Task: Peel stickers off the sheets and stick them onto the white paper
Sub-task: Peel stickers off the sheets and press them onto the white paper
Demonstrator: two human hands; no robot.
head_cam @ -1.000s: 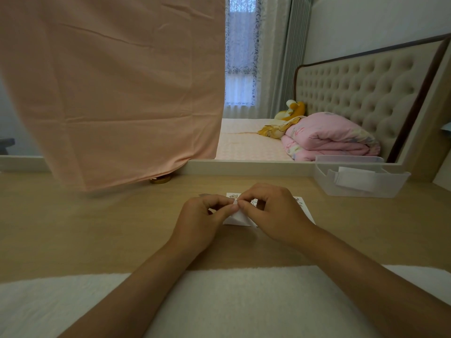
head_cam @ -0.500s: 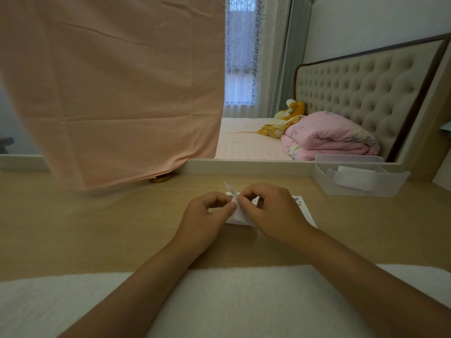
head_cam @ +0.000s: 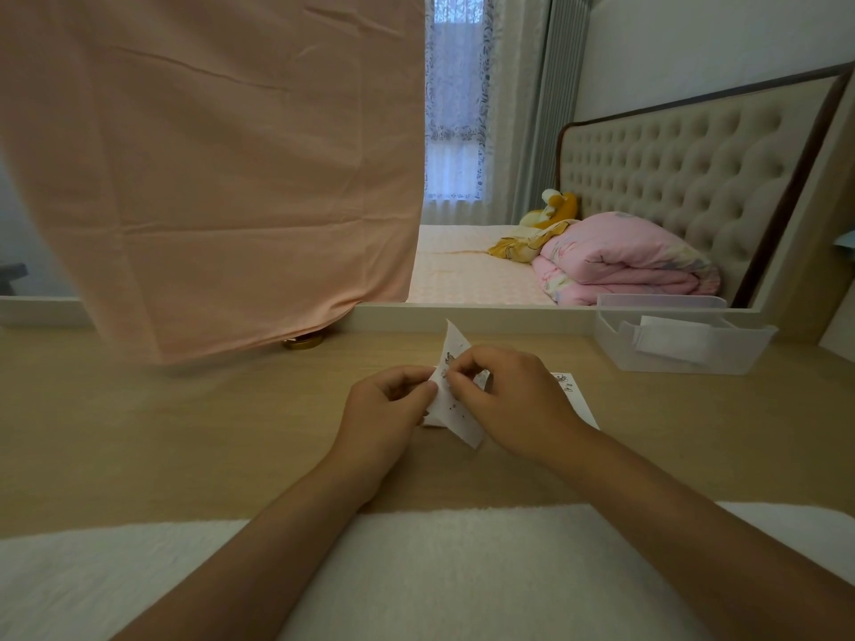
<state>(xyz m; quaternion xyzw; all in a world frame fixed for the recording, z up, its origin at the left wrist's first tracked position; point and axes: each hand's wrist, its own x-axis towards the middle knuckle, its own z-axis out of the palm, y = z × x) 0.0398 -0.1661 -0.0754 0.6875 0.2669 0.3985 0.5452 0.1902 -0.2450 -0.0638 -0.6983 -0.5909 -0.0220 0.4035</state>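
Note:
A small sticker sheet [head_cam: 455, 404] with tiny dark printed figures stands tilted up on edge between my hands, above the wooden table. My left hand [head_cam: 386, 409] pinches its left edge with thumb and curled fingers. My right hand [head_cam: 504, 400] pinches the sheet near its upper middle, fingertips on a small sticker. Flat on the table under and behind my right hand lies the white paper [head_cam: 576, 400], with a few small stickers showing at its far right corner; most of it is hidden by my hands.
A clear plastic tray [head_cam: 680, 340] holding folded white paper sits at the back right. A peach cloth [head_cam: 208, 168] hangs over the back left, with a gold lid [head_cam: 303, 343] under its hem. A white fluffy mat [head_cam: 462, 571] covers the near edge. A mirror behind shows a bed.
The sticker sheet has been lifted from nearly flat to standing up on edge. Both hands have risen slightly with it, and my right fingertips have moved to its upper part.

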